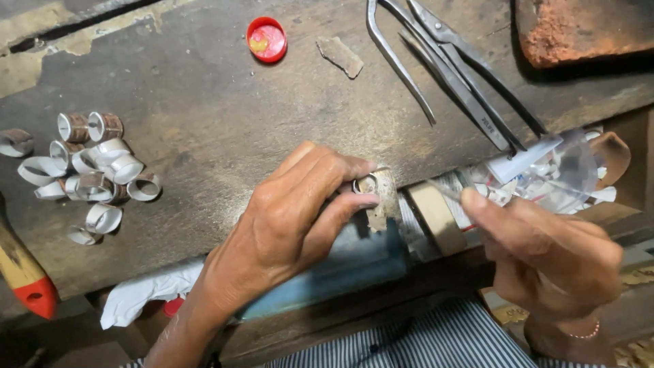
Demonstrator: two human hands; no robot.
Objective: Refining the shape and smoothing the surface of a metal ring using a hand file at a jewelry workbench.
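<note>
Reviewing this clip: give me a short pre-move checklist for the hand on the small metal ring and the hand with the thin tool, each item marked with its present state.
1. Left hand has the small metal ring pinched between its fingers: ok.
2. Ring backed by the worn block at the bench edge: ok, it sits against the block.
3. Right hand grips the thin tool: ok.
4. Tool tip meets the ring: not ok, the tip is apart from it.
5. Tool tip shape and sharpness: cannot tell, blurred.
6. Long metal shears and pile of finished rings lie away from both hands: ok.
</note>
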